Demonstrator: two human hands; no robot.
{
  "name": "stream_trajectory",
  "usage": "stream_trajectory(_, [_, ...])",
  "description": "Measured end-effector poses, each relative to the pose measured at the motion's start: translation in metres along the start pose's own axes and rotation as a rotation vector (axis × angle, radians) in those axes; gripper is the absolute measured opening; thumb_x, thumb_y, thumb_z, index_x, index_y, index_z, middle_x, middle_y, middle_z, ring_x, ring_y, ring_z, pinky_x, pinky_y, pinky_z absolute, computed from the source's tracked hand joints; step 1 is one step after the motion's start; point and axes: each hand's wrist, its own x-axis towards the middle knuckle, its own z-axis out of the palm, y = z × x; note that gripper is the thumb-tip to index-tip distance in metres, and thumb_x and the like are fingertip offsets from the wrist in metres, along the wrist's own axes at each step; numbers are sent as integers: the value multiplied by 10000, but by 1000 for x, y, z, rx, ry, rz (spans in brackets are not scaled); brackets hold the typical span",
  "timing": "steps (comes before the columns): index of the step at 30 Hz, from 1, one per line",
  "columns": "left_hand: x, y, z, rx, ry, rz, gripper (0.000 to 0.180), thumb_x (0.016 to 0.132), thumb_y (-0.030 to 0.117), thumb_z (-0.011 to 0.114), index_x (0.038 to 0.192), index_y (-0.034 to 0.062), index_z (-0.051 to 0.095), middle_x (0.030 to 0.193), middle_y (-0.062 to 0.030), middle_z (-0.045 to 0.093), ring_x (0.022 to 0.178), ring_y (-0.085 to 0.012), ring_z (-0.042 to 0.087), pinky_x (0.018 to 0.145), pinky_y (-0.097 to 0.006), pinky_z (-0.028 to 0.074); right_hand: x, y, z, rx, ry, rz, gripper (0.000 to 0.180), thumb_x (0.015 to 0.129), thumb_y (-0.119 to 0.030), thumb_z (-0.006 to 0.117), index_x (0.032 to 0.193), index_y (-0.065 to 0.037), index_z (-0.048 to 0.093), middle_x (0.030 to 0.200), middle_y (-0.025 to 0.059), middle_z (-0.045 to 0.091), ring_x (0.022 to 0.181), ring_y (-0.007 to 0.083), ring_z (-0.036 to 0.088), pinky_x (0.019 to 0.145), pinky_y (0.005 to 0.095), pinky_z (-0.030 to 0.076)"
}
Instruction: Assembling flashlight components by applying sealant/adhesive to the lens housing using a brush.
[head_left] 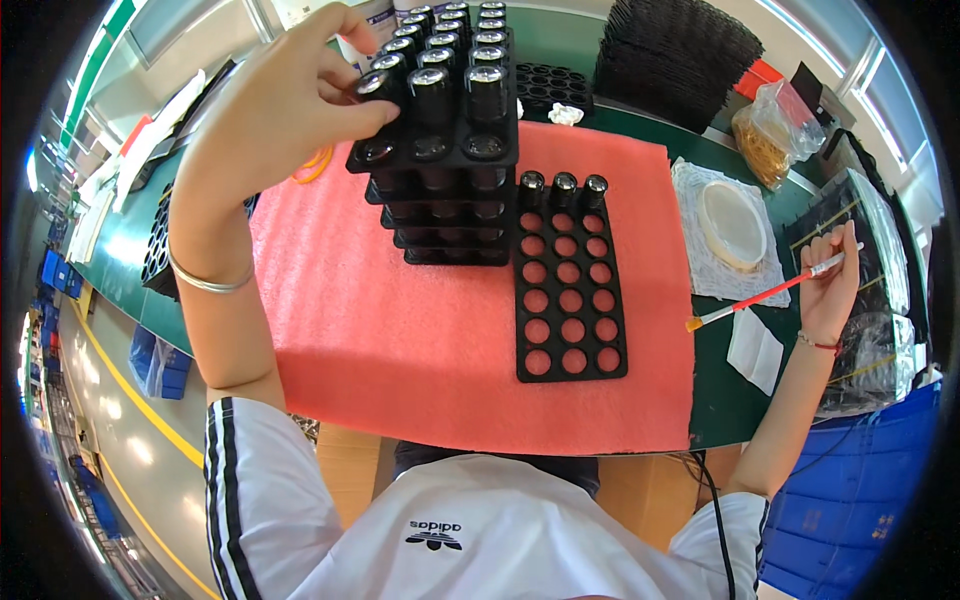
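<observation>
**Workstation: cylinder at the near-left corner of the top tray**

The work surface is a green bench covered by a pink foam mat (440, 330), with windows along the far wall.

On the far part of the mat stands a stack of black trays (445, 170). The top tray is loaded with upright black cylinders, long axes vertical. The left hand (270, 110) reaches in from the left; its thumb and fingers are closed around one black cylinder (378, 88) at the near-left corner of the top tray. The cylinder lies directly between the fingertips, to the right of the palm.

Just right of the stack lies a flat black tray (570, 290). Three cylinders fill its far row; all other sockets are open.

The right hand (830, 285) is well apart, at the right edge of the bench, fingers clamped on a red-handled brush (770, 297) whose bristles point left toward the mat. The left hand is the nearer one to the stack.

Beyond the brush, a round white dish (732, 222) rests on a white cloth.
</observation>
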Motion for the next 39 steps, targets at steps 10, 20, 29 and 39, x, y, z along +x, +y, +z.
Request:
stream_trajectory(10, [-5,-9,-12,137,12,80,433,698,18,632,1079,56,428,643,-37,540,597,-94,513,532,-213,384,1,0,-2,-17,-17,-16,265,926,-228,469,720,-61,468,540,-16,355,496,72,287,493,238,240])
stream_trajectory(20, [-4,-5,-7,106,-56,36,411,711,23,609,1087,64,448,669,-39,555,584,-92,528,533,-217,409,2,2,-7,-34,-43,23,256,923,-225,475,723,-67,468,535,-22,339,489,72,281,495,236,240])
stream_trajectory(29, [-1,1,1,67,20,30,409,709,61,644,1075,51,461,790,-84,592,566,-95,554,507,-201,409,3,1,-9,-50,-21,0,258,923,-230,476,724,-66,470,529,-19,340,494,80,294,498,238,243])
stream_trajectory(39, [-2,3,3,144,50,22,450,700,113,688,1076,54,448,791,-93,622,565,-92,544,489,-209,393,5,1,-14,-31,-29,17,266,922,-228,480,712,-65,482,539,-14,352,494,81,292,494,237,245])
